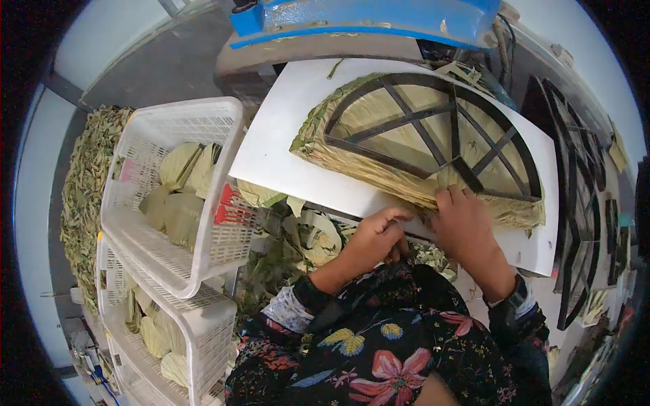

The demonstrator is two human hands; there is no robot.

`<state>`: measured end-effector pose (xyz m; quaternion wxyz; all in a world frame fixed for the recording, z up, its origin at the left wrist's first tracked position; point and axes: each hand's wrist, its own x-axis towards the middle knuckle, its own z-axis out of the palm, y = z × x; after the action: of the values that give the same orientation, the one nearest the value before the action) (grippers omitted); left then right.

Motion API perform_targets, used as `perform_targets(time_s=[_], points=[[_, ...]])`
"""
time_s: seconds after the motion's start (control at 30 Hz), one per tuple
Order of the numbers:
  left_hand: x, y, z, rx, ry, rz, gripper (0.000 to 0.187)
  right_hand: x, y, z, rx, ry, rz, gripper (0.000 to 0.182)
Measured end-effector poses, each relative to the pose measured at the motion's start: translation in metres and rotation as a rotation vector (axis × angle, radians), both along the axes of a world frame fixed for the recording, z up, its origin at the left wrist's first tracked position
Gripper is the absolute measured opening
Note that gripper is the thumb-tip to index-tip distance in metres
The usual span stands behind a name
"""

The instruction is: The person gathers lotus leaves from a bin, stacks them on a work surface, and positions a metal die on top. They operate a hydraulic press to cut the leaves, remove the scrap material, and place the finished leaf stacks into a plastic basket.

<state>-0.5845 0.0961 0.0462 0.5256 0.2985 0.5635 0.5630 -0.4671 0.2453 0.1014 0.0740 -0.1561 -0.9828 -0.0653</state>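
Note:
A stack of dried leaves cut in a half-circle lies on a white board, with a black metal half-wheel frame pressed on top. My right hand rests flat on the stack's near edge, fingers on the leaves just below the frame. My left hand is curled at the board's near edge beside it, fingers pinching at the leaf edge; what it grips is hidden.
Two stacked white plastic baskets hold cut leaves at the left. Loose leaf scraps pile at the far left and under the board. A blue machine part hangs above. Several black frames lean at the right.

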Motion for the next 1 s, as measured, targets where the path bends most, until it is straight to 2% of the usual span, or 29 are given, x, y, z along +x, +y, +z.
perform_targets(time_s=[0.13,0.2,0.27,0.53,0.7,0.77,0.8,0.83,0.9,0.97,1.0], points=[[0.001,-0.001,-0.001,-0.044,-0.204,0.044,0.036,-0.002,0.008,0.004,0.033,0.029,0.014,0.018],[0.005,0.002,0.004,-0.036,-0.265,0.108,0.036,-0.005,0.008,0.015,-0.134,-0.039,-0.12,0.019],[0.007,0.01,0.018,-0.089,-0.356,0.137,0.035,-0.006,0.01,0.019,-0.142,-0.013,-0.115,0.018],[0.006,0.04,0.019,-0.177,-0.388,0.091,0.036,-0.004,0.014,0.019,-0.178,0.091,-0.088,0.017],[0.009,0.05,0.013,-0.177,-0.394,0.074,0.035,-0.005,0.014,0.018,-0.097,0.113,-0.077,0.016],[0.008,0.053,0.01,-0.031,-0.261,0.08,0.032,-0.006,0.014,0.015,-0.083,0.129,-0.073,0.015],[0.006,0.055,0.001,-0.035,-0.26,0.076,0.032,-0.006,0.014,0.012,-0.064,0.143,-0.068,0.015],[0.003,0.056,-0.004,0.127,0.025,0.081,0.031,-0.007,0.012,0.01,-0.067,0.143,-0.074,0.015],[0.003,0.057,-0.011,0.289,0.311,0.079,0.031,-0.008,0.009,0.005,-0.036,0.112,-0.114,0.018],[0.002,0.053,0.017,-0.062,-0.189,0.069,0.028,-0.006,0.004,0.003,-0.012,0.116,-0.085,0.019],[0.001,0.052,0.02,-0.061,-0.187,0.067,0.028,-0.005,0.002,0.002,0.014,0.123,-0.052,0.019]])
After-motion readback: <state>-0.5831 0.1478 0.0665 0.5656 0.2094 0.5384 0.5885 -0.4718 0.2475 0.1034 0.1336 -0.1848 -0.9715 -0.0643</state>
